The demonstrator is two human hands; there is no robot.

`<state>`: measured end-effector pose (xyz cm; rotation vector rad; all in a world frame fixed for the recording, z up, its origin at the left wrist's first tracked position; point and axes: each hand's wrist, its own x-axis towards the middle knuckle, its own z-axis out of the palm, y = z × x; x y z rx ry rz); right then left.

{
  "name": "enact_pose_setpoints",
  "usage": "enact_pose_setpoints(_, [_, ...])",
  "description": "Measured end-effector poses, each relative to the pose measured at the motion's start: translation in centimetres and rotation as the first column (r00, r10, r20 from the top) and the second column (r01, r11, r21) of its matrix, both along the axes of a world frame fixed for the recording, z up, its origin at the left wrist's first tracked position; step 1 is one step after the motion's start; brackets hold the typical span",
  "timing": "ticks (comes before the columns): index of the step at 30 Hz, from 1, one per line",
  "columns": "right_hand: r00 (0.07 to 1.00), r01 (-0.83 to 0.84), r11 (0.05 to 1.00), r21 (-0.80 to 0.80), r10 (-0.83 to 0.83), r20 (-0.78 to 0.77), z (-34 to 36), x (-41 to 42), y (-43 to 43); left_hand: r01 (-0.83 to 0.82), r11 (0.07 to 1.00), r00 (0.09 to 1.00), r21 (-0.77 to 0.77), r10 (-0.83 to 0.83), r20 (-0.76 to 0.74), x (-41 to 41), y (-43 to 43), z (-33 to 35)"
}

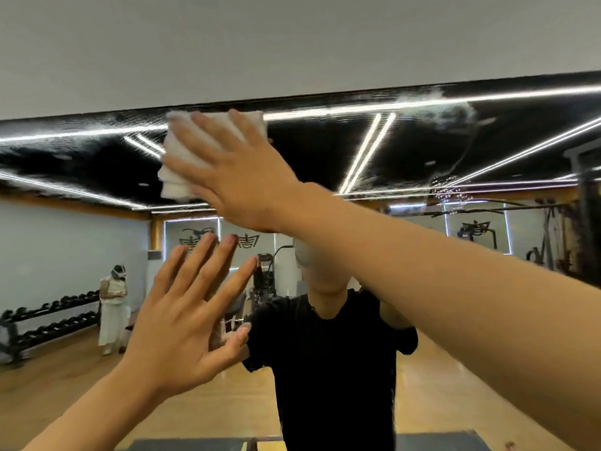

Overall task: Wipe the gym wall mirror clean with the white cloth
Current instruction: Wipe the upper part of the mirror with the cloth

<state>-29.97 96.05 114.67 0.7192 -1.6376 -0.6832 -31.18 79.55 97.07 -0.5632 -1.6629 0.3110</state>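
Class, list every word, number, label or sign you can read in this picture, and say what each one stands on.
No text here can be read.
Reflected in the mirror, a dark emblem: stylised, partly behind the left hand, unreadable.
Further right in the reflection, a second emblem: too small and blurred to read.

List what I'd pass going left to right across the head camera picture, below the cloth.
dumbbell rack → person in white → left hand → black T-shirt → weight machine. All but the hand are reflections.
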Motion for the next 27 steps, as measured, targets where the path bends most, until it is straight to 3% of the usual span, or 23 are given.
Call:
enact_pose_setpoints(1, [1.000,0.000,0.996,0.086,-0.001,0.016,0.4,0.2,1.9,-0.008,1.000,1.000,-0.008,0.008,-0.001,0.0,0.0,0.0])
enact_pose_setpoints(3, [0.999,-0.012,0.994,0.112,0.007,0.039,0.7,0.7,7.5,-0.014,1.000,1.000,-0.012,0.013,-0.015,0.1,0.2,0.1])
enact_pose_setpoints(8, [0.996,0.089,0.975,-0.205,-0.086,0.023,-0.5,1.5,18.5,0.012,1.000,0.999,0.014,-0.011,-0.049,-0.1,0.8,-0.1])
enact_pose_setpoints(11, [0.997,0.075,0.962,-0.263,-0.081,-0.010,0.5,1.2,13.9,-0.004,1.000,0.999,0.002,0.004,-0.048,-0.2,0.9,-0.1])
enact_pose_setpoints(16, [0.997,0.061,0.997,-0.054,-0.064,-0.046,1.3,0.3,-1.1,-0.011,1.000,1.000,-0.008,0.011,-0.016,-0.1,0.0,0.0])
enact_pose_setpoints(18, [0.998,0.054,0.998,0.027,-0.053,-0.037,0.6,0.1,-3.0,-0.023,0.999,0.999,-0.034,0.023,-0.024,-0.2,-0.4,0.0])
enact_pose_setpoints(22, [1.000,-0.008,1.000,0.011,0.009,-0.019,1.2,0.2,4.0,-0.056,0.997,0.997,-0.060,0.053,-0.052,-0.3,-0.6,0.2])
enact_pose_setpoints(27, [0.997,0.066,0.955,-0.289,-0.072,-0.012,1.3,1.4,18.9,-0.039,0.997,0.998,-0.065,0.035,-0.050,-0.2,-0.4,0.3])
